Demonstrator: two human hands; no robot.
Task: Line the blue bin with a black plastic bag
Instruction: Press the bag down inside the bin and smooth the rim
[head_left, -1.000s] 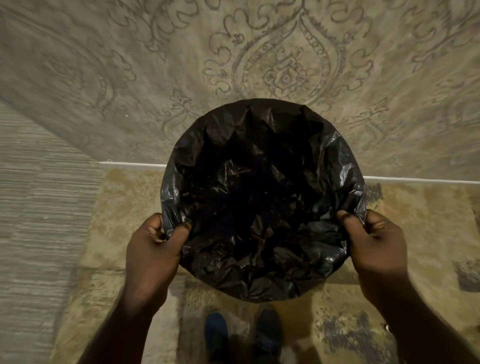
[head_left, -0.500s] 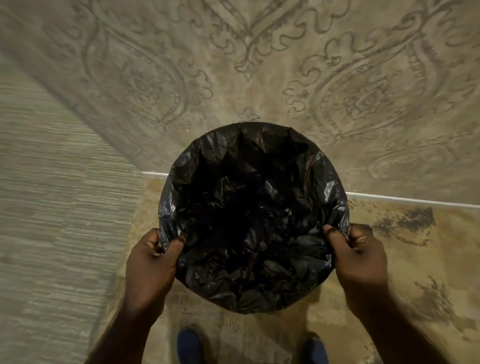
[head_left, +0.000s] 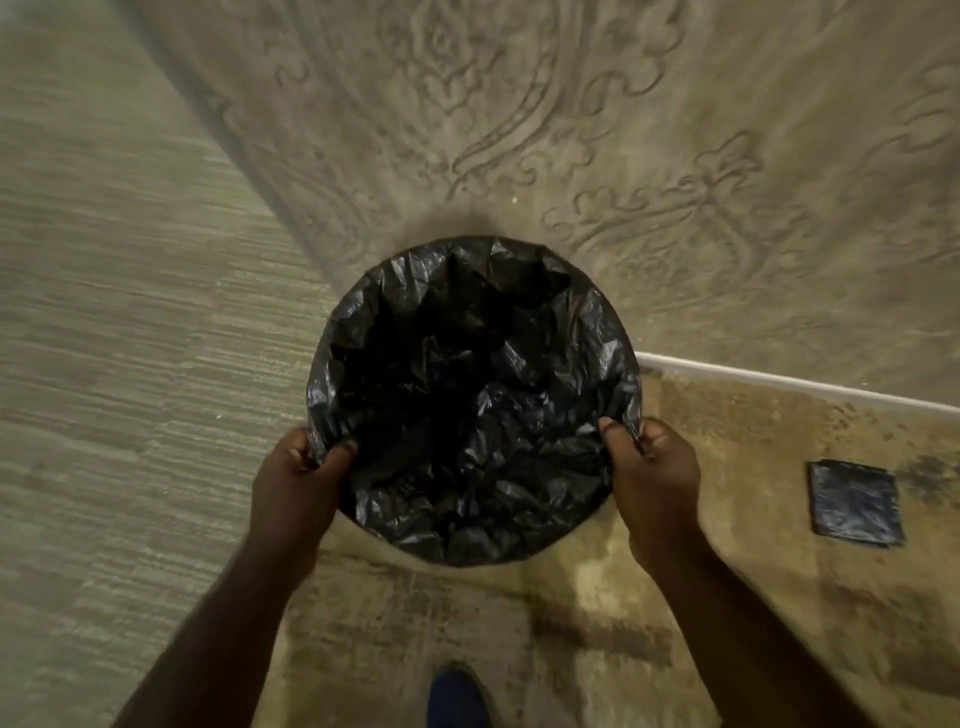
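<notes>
Your left hand (head_left: 298, 483) and right hand (head_left: 655, 475) each pinch the crinkled black plastic bag (head_left: 467, 410) at its round opening's opposite edges.

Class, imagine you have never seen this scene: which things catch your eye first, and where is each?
The crinkled black plastic bag fills the round bin mouth at the centre. The left hand and right hand pinch its near rim on either side, thumbs inside. A small folded black bag lies flat on the mottled floor to the right.
</notes>
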